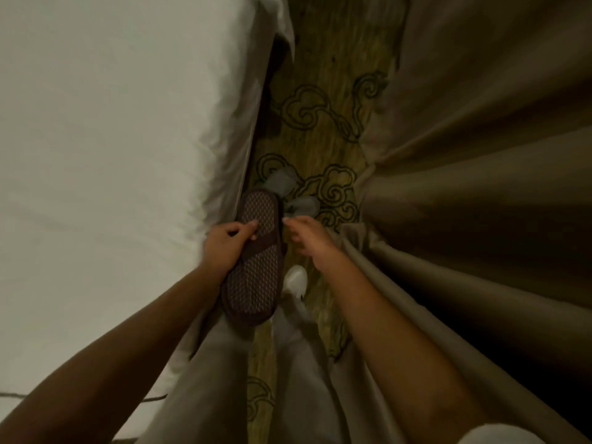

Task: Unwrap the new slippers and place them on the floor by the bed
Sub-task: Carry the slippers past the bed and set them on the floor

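Left hand (229, 240) grips the dark slipper (254, 257) at its waist, thumb across the dotted sole, sole facing up toward the camera. No wrapper visible on it from this angle — looks unwrapped, tho the upper side is hidden. Can't tell if it's one slipper or the pair stacked.

Right hand (304, 235) is empty, fingers loosely spread, just beside the slipper's right edge, not touching.

Key relation: slipper's long axis runs away from the person, toe end far, heel end near, hanging over the narrow strip of patterned carpet (323, 129) between the white bed (112, 139) on the left & the brown curtain (480, 155) on the right. Floor sits directly below; the bed edge is just beside the left hand.

Next, prob flip it sole-down — left hand is already on it, right is near enough to help — then lower it beside the bed.
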